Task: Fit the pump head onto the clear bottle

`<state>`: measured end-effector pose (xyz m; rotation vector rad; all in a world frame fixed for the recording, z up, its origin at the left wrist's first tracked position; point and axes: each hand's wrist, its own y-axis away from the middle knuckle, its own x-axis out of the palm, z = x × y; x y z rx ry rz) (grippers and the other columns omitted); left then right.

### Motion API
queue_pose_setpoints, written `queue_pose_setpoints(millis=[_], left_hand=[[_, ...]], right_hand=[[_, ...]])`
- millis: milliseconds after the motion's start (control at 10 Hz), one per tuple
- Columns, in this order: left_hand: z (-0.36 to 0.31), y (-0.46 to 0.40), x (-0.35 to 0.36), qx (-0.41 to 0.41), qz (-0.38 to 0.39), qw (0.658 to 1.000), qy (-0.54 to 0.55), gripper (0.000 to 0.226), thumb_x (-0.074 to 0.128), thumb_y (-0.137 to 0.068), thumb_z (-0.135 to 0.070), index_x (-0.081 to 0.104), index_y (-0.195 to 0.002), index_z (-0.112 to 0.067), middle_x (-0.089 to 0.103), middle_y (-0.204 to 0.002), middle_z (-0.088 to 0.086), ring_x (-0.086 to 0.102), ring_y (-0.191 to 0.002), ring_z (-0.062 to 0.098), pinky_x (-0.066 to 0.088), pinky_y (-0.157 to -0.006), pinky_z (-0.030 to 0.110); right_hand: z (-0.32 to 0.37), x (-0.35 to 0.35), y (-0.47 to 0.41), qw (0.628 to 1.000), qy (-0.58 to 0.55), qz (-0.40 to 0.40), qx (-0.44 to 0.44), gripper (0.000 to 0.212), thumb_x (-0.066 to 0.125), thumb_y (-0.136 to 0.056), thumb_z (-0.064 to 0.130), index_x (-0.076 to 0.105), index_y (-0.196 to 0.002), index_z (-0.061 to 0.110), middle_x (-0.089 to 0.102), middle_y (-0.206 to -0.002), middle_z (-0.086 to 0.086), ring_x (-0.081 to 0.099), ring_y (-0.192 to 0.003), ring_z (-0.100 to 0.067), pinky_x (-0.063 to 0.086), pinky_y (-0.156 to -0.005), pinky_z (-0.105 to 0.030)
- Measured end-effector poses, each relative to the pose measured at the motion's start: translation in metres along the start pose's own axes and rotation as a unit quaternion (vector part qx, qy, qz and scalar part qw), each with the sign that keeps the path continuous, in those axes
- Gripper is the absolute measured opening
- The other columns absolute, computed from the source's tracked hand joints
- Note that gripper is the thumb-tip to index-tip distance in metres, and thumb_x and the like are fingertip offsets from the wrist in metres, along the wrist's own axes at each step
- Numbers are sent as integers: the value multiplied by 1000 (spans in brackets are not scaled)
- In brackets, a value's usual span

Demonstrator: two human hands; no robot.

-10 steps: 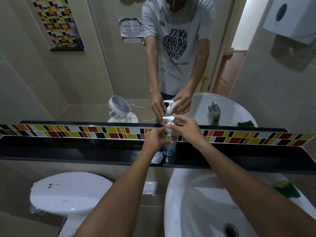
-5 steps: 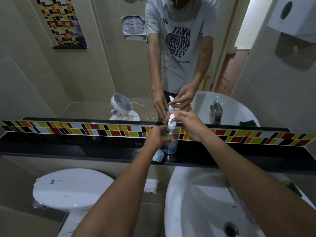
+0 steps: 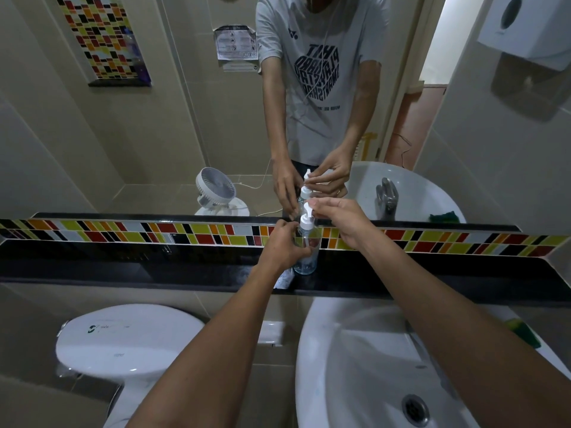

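A clear bottle [image 3: 306,257] stands upright on the black ledge [image 3: 154,273] under the mirror. My left hand [image 3: 285,244] wraps around its middle from the left. The white pump head [image 3: 307,219] sits on the bottle's neck with its collar down on the top. My right hand [image 3: 341,217] pinches the pump's nozzle between thumb and fingertips from the right. The mirror repeats the bottle, pump and both hands just above.
A white sink [image 3: 370,366] with a drain [image 3: 415,409] lies below the ledge on the right, a green sponge [image 3: 525,332] on its rim. A white toilet tank lid [image 3: 126,338] is lower left. A paper dispenser [image 3: 525,29] hangs upper right.
The pump nozzle has turned from pointing left to pointing away under my right fingers. The pump sits lower on the neck. My left hand keeps its hold on the bottle.
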<state>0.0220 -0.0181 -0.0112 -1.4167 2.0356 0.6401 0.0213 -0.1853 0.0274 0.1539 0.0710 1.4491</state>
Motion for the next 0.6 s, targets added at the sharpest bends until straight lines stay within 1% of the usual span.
queue_pose_setpoints(millis=[100,200,300,400,500,600], left_hand=[[1,2,2,3,-6,1000,7,81,87,-86,-29,56,-157,-6,55,-146,12,65,-131,30,57,-114,46],[5,8,8,14,4,999,32,85,85,-88,-32,48,-163,-16,52,-147,8,63,-133,27,56,-114,47],[16,11,15,8,12,995,97,98,85,-88,-28,33,-170,-21,48,-155,7,57,-141,25,54,-119,43],[29,13,18,-9,33,995,93,109,86,-88,-28,21,-174,-21,36,-164,8,47,-153,28,44,-125,36],[43,15,23,-25,74,994,71,119,84,-90,-42,6,-177,-21,20,-173,5,42,-159,34,42,-131,48],[62,14,26,-30,89,995,-26,115,72,-96,-54,-1,-177,-17,9,-180,7,43,-161,36,40,-131,54]], right_hand=[[0,0,1,1000,5,-5,-7,27,74,-93,19,77,-113,1,80,-106,-9,73,-91,-14,58,-81,-20],[2,1,3,999,30,-17,-20,27,74,-93,19,78,-113,1,80,-111,-13,74,-94,-16,59,-77,-18],[2,2,5,998,52,-22,-41,23,74,-93,22,79,-108,6,80,-108,-11,75,-94,-14,59,-73,-16],[2,2,8,996,70,-27,-49,19,75,-93,27,80,-105,14,81,-105,-4,75,-93,-11,58,-79,-20],[5,1,12,996,55,-39,-53,33,76,-91,31,78,-116,10,80,-111,-1,74,-106,-16,57,-97,-31],[14,-7,17,994,39,-78,-69,39,74,-91,38,76,-120,13,80,-113,3,74,-109,-12,52,-107,-34]])
